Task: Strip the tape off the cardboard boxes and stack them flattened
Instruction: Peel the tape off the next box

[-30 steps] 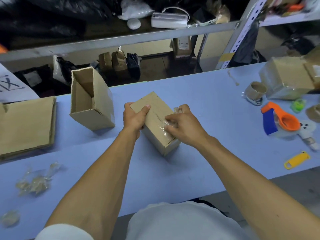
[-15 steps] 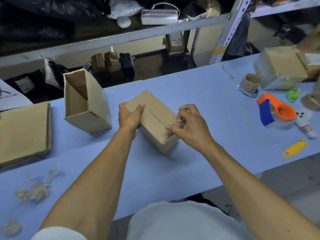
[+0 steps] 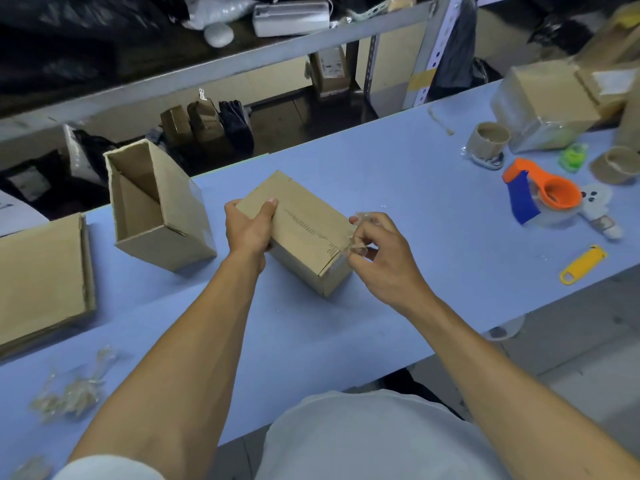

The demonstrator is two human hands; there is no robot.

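At the far left of the blue surface (image 3: pixel 398 188) lies your stack of flattened cardboard (image 3: pixel 41 275), and nearer you, by the front edge, a loose heap of stripped clear tape (image 3: pixel 69 393). Just right of the stack stands an open cardboard box (image 3: pixel 156 206), tilted, its mouth facing up and away from you; what shows of its inside holds nothing. Next comes the closed cardboard box (image 3: pixel 298 230) you are working on, resting on the surface between your hands. Your left hand (image 3: pixel 247 230) grips its left end, thumb laid across the top face and fingers curled round the far side. A torn, ragged line runs along the top seam toward the right end. There your right hand (image 3: pixel 377 258) sits just off the box's right top corner, its thumb and fingers (image 3: pixel 360 249) pinching a crumpled strip of clear tape (image 3: pixel 358 233) that touches the corner of the box. Farther right you have a cardboard tape core (image 3: pixel 490 140), an orange and blue tape dispenser (image 3: pixel 540 192) and a yellow box cutter (image 3: pixel 583 264), all well apart from the box. At the far right edge sits a tape-wrapped cardboard box (image 3: pixel 543 105), closed.
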